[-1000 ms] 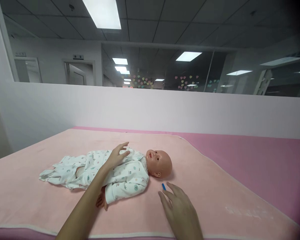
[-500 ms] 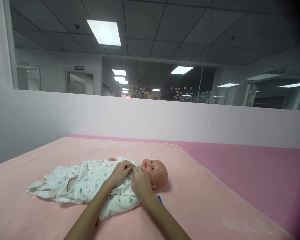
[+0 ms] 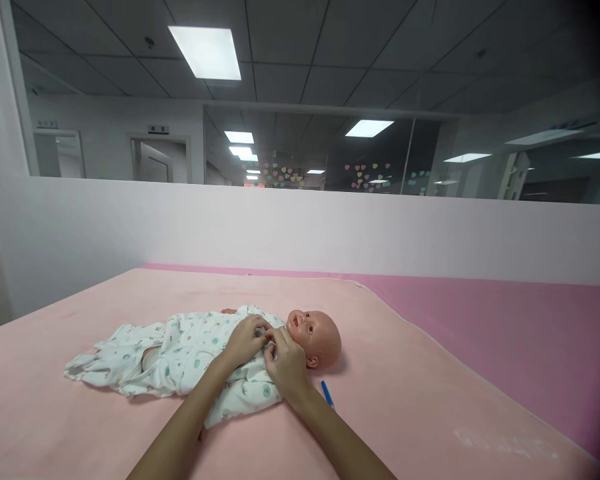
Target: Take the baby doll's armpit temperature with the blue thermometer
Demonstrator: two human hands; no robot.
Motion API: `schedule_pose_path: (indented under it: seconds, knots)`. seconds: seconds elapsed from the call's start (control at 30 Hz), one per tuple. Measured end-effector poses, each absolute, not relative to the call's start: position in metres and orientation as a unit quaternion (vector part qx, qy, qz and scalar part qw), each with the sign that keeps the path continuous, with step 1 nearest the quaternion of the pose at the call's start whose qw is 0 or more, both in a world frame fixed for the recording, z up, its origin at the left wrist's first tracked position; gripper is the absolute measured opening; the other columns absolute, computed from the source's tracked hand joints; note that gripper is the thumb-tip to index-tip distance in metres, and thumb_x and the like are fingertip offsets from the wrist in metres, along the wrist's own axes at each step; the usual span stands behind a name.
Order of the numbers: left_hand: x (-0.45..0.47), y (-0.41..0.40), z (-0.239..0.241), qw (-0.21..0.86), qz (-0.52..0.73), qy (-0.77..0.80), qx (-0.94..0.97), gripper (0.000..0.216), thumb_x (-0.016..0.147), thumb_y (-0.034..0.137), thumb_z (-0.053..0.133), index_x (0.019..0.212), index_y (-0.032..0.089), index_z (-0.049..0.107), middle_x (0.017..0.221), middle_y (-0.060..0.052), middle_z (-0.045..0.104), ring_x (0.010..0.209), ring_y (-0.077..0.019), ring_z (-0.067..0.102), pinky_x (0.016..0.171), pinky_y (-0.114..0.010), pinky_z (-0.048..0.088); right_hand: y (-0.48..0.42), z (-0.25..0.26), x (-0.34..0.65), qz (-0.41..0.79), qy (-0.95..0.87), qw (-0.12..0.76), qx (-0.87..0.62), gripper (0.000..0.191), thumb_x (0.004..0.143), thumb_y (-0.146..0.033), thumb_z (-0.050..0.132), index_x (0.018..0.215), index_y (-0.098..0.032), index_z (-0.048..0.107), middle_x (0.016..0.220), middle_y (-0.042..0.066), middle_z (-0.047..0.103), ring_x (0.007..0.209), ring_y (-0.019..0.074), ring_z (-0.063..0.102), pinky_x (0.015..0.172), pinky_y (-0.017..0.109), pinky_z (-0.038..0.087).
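A baby doll (image 3: 324,337) lies on its back, its head to the right. It wears a white printed romper (image 3: 180,350) whose leg part spreads out to the left. At the neck and upper chest, my left hand (image 3: 247,340) has its fingers bent and closed on the romper's cloth. My right hand (image 3: 286,360) pinches the same cloth just below the doll's chin, its fingertips almost meeting those of the left. The exact bit of cloth between the fingers is hidden. Part of the doll's leg shows through an opening in the romper.
Under the doll spreads a peach-coloured cloth (image 3: 405,413) over a pink surface (image 3: 530,347). A blue pen-like object (image 3: 327,393) lies beside my right forearm. Behind stands a low white wall (image 3: 330,230) with a window above it.
The view has tilted and shifted slightly, so more of the blue object shows. Both hands stay at the doll's collar, with only small finger movements.
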State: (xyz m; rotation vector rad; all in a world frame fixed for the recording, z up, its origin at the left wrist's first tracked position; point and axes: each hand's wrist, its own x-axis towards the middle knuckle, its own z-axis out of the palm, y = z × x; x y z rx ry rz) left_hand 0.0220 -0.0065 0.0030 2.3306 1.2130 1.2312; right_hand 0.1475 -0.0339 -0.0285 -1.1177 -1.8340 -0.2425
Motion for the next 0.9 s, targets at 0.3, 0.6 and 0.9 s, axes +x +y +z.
schedule_pose_path:
  seconds: [0.3,0.6,0.9]
  knots:
    - [0.022,-0.011,0.005,0.295,0.472,0.368,0.745,0.017,0.073,0.027,0.050,0.075,0.014,0.062,0.071,-0.003,0.063,0.068,-0.0150,0.057,0.063,-0.024,0.042,-0.029,-0.030,0.149,-0.071,-0.737,0.539,-0.401,0.023,0.076,-0.009,0.038,0.088,-0.018,0.056,0.077,0.002,0.058,0.069,0.0127,0.055,0.062,0.021,0.042]
    - [0.019,-0.012,0.008,0.315,0.461,0.357,0.749,0.025,0.074,0.028,0.052,0.086,0.014,0.068,0.074,-0.006,0.067,0.072,-0.0169,0.059,0.066,-0.025,0.044,-0.028,-0.033,0.149,-0.066,-0.728,0.558,-0.392,0.022,0.078,-0.010,0.037,0.087,-0.018,0.055,0.078,0.002,0.058,0.070,0.0131,0.054,0.063,0.022,0.042]
    - [0.019,-0.012,0.007,0.270,0.448,0.382,0.761,0.025,0.075,0.030,0.049,0.083,0.015,0.068,0.067,-0.002,0.065,0.064,-0.0144,0.055,0.060,-0.023,0.040,-0.035,-0.010,0.148,-0.039,-0.740,0.534,-0.406,0.024,0.071,-0.010,0.041,0.089,-0.017,0.055,0.078,0.002,0.058,0.060,0.0121,0.050,0.061,0.025,0.042]
